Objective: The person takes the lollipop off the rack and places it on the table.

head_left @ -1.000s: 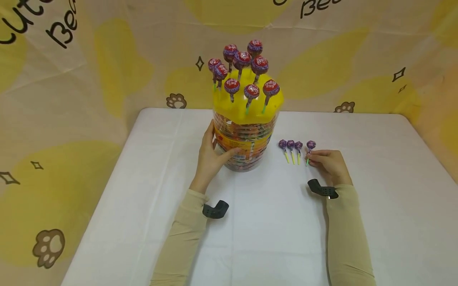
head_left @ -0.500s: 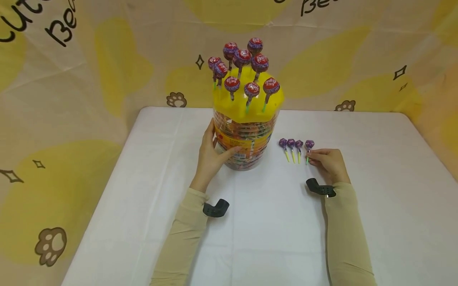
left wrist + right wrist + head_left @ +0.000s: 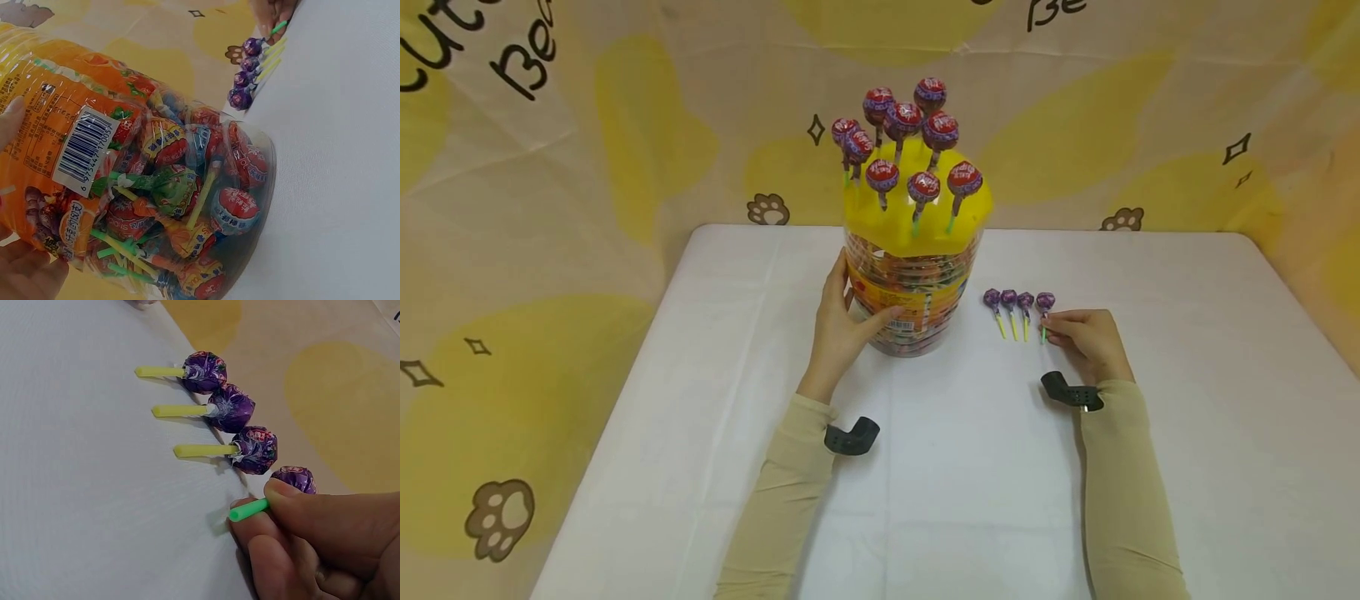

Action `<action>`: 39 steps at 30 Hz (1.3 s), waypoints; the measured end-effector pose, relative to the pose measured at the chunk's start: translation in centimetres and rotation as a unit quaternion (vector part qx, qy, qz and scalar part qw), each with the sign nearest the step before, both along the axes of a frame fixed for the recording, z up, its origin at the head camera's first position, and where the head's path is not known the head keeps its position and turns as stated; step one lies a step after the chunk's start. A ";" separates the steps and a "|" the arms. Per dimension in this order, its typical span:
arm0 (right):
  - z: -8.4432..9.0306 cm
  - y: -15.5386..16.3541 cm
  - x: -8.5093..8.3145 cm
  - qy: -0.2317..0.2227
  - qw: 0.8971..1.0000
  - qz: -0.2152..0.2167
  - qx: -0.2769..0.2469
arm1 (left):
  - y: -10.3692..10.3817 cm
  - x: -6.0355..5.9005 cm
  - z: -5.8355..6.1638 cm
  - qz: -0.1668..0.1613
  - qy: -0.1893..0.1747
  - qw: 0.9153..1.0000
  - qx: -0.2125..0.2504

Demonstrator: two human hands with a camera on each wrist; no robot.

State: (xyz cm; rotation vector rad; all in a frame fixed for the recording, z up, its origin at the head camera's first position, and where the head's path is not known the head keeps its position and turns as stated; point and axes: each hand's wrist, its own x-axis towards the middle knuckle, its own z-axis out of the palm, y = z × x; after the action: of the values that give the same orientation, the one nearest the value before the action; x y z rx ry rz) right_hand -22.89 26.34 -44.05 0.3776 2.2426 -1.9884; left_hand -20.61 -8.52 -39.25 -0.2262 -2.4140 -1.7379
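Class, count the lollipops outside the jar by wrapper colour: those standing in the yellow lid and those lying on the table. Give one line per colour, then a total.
Red-wrapped lollipops standing in the yellow lid: 9
Purple-wrapped lollipops lying on the table: 4, the rightmost pinched at its green stick by the right hand
Total: 13

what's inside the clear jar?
The jar is packed with wrapped lollipops, sticks crossing. The orange label and left hand cover part, so the full contents can't be seen.
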 end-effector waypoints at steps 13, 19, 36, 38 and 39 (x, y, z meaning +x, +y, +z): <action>0.1 0.3 0.0 -0.005 1.000 0.006 0.020 | 0.0 -0.1 0.0 0.004 -0.002 1.000 0.004; 0.1 0.1 0.0 -0.005 1.000 0.000 0.028 | 0.0 0.0 0.0 0.004 -0.003 1.000 0.011; 0.6 0.4 0.3 0.014 0.992 0.011 0.121 | 0.1 0.0 0.1 0.005 -0.009 1.000 0.013; 0.6 0.4 0.3 0.015 0.994 0.005 0.113 | 0.1 0.0 0.0 0.004 -0.009 1.000 0.013; 0.6 0.5 0.3 0.015 0.994 0.000 0.109 | 0.1 0.0 0.1 0.003 -0.009 1.000 0.013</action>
State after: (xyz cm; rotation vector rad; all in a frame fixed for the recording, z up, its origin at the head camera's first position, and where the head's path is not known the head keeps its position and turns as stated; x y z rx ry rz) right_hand -22.60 26.84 -43.42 0.3694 2.4856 -1.7656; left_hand -20.58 -8.45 -39.19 -0.2008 -2.4001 -1.7741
